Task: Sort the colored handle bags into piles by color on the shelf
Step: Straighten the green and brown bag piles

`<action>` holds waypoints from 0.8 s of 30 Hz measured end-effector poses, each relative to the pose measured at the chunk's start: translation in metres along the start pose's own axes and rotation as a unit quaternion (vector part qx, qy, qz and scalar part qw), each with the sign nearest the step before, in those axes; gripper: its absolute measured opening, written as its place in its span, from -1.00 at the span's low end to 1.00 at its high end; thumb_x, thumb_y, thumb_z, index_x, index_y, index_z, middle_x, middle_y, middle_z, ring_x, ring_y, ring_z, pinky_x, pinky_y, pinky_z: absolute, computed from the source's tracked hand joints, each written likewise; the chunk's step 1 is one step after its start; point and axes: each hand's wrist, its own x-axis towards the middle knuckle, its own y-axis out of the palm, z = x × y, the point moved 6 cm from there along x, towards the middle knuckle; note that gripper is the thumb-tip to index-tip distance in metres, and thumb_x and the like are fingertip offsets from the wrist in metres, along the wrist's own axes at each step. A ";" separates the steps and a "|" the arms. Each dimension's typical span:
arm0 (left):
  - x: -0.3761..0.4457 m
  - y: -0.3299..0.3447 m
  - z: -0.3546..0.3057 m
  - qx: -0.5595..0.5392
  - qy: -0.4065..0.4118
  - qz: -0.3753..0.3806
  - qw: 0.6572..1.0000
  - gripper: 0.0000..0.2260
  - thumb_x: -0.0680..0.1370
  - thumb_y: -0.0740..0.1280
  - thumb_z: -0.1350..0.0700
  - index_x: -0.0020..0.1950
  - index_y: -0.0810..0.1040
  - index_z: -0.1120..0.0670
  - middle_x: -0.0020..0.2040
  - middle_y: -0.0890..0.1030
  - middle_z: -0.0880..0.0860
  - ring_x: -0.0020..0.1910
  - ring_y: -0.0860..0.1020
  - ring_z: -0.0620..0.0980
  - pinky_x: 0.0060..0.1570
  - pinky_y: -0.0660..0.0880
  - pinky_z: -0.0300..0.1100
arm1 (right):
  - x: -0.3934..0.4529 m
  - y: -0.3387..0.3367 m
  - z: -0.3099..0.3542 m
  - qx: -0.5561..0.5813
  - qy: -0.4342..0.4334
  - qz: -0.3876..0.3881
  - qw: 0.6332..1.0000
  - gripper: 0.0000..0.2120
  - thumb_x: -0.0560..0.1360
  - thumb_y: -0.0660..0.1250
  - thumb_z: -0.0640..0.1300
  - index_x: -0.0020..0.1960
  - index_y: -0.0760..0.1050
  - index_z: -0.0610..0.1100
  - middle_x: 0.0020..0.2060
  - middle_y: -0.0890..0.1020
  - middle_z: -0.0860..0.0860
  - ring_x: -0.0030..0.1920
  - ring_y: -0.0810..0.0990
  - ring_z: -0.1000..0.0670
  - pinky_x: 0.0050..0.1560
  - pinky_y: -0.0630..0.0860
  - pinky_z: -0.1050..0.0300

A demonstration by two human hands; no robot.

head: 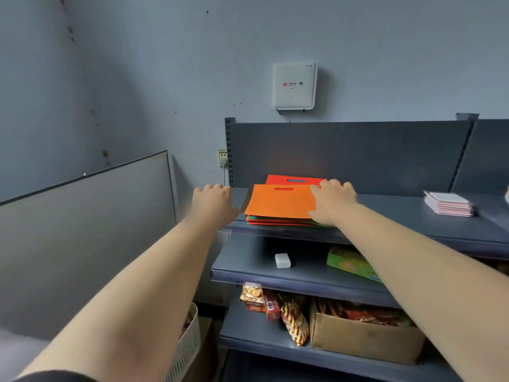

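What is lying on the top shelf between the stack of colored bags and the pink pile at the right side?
Nothing lies there: in the head view the top shelf is bare between the stack of bags and the pink pile; only the right hand rests at the stack's edge.

Bag stack (281, 208) sat on top shelf (399, 216), left end. Booklet pile (449, 207) lay well right on same shelf. Right hand (334, 202) rested on stack's right edge; left hand (213, 201) hovered just left. Charger (282, 260) on shelf below.
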 end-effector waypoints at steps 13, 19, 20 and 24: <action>0.144 0.108 -0.068 -0.053 0.063 0.065 0.994 -0.56 0.59 0.15 -0.16 0.37 0.34 0.06 0.32 0.43 0.05 0.32 0.36 0.09 0.24 0.28 -0.03 | 0.118 0.110 -0.035 -0.002 0.033 0.070 0.997 -0.50 0.59 0.11 0.16 0.40 0.29 -0.12 0.32 0.41 -0.12 0.34 0.35 -0.15 0.30 0.27 -0.08; 0.179 0.166 -0.087 -0.100 0.100 0.153 0.978 -0.58 0.62 0.02 -0.16 0.31 0.40 0.07 0.31 0.46 0.08 0.31 0.37 0.12 0.24 0.27 -0.01 | 0.154 0.163 -0.037 0.068 0.077 0.127 0.987 -0.49 0.59 0.09 0.19 0.34 0.37 -0.16 0.28 0.43 -0.13 0.29 0.39 -0.15 0.21 0.37 -0.05; 0.181 0.173 -0.089 -0.114 0.107 0.161 0.974 -0.56 0.62 0.01 -0.17 0.30 0.41 0.08 0.32 0.46 0.08 0.32 0.37 0.12 0.24 0.29 0.00 | 0.157 0.172 -0.038 0.086 0.096 0.138 0.982 -0.47 0.59 0.09 0.20 0.33 0.40 -0.18 0.28 0.43 -0.13 0.29 0.39 -0.15 0.19 0.39 -0.04; 0.195 0.186 -0.095 -0.159 0.115 0.151 0.969 -0.57 0.61 0.03 -0.20 0.25 0.44 0.07 0.32 0.47 0.05 0.33 0.35 0.11 0.23 0.35 0.00 | 0.167 0.193 -0.045 0.160 0.191 0.132 0.960 -0.43 0.55 0.17 0.24 0.27 0.46 -0.22 0.26 0.44 -0.15 0.26 0.41 -0.17 0.13 0.43 -0.02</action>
